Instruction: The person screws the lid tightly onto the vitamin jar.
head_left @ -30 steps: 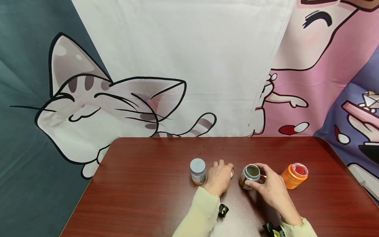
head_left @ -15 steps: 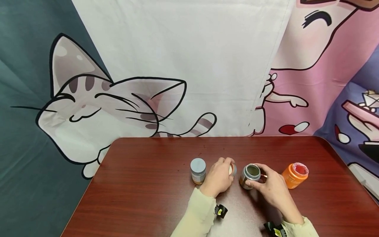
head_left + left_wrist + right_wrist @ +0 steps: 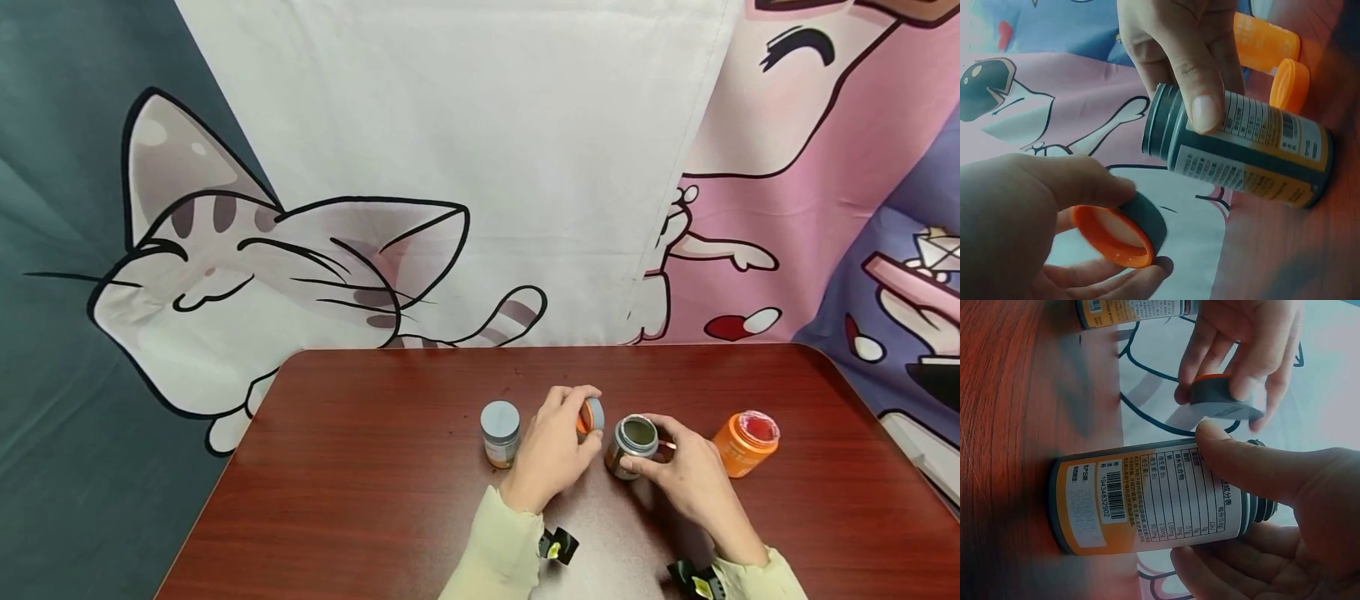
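My left hand (image 3: 551,454) pinches a screw cap (image 3: 594,414), grey outside and orange inside, between thumb and fingers. The cap is tilted on its edge, and in the left wrist view its orange inner rim (image 3: 1116,240) faces the camera. Just to the right stands an uncapped dark grey-green jar (image 3: 622,462) with a printed label (image 3: 1166,494). My right hand (image 3: 693,479) grips this jar near its neck, thumb on one side and fingers on the other. A small gap separates cap and jar mouth.
A grey-lidded jar (image 3: 500,433) stands left of my left hand. Beyond my right hand is an uncapped orange jar (image 3: 746,446) with a reddish mouth. An orange cap (image 3: 1290,86) shows near it in the left wrist view. A printed cloth (image 3: 480,167) hangs behind the table (image 3: 360,467).
My left hand has lifted the cap from the table and turned it up on edge, shifting slightly right toward the uncapped jar. My right hand has stayed on the jar.
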The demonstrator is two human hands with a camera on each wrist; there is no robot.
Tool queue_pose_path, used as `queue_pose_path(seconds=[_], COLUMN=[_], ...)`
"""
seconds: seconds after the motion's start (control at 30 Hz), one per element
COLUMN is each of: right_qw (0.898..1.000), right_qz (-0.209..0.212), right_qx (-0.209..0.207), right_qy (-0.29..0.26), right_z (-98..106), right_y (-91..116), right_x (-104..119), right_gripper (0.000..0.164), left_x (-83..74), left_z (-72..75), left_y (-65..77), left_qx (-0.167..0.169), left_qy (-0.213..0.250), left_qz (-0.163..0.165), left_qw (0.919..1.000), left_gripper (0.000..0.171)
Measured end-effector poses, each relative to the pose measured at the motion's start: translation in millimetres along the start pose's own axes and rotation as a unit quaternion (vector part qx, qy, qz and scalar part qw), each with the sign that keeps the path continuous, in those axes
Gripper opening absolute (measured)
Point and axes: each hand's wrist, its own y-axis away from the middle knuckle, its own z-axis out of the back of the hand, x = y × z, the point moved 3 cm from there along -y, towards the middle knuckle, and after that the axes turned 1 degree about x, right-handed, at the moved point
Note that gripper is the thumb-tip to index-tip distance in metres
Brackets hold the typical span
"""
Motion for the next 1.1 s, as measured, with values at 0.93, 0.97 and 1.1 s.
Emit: queue_pose_path(seconds=[0.93, 0.97, 1.1], right_qw=[1.0, 1.0, 1.0], right_qz=[-0.004, -0.007, -0.014], right_qx=[0.001, 0.003, 0.008], right_qy=[0.019, 0.018, 0.014], right_z=[-0.2, -0.2, 0.3], right_y=[-1.1, -1.3, -1.3], right_x=[-2.3, -2.5, -2.6], right_gripper=[0.064, 0.065, 0.064], left_x=[-20.2, -21.0, -24.4], left_z=[-19.2, -19.9, -21.9], left_y=[8.6, 8.6, 7.9], left_qx=[-0.162, -0.161, -0.156], left_qy=[0.113, 0.111, 0.102], left_qz=[-0.093, -0.096, -0.114], left_qw=[0.9758, 0.9759, 0.9758], left_gripper=[0.03, 0.029, 0.026])
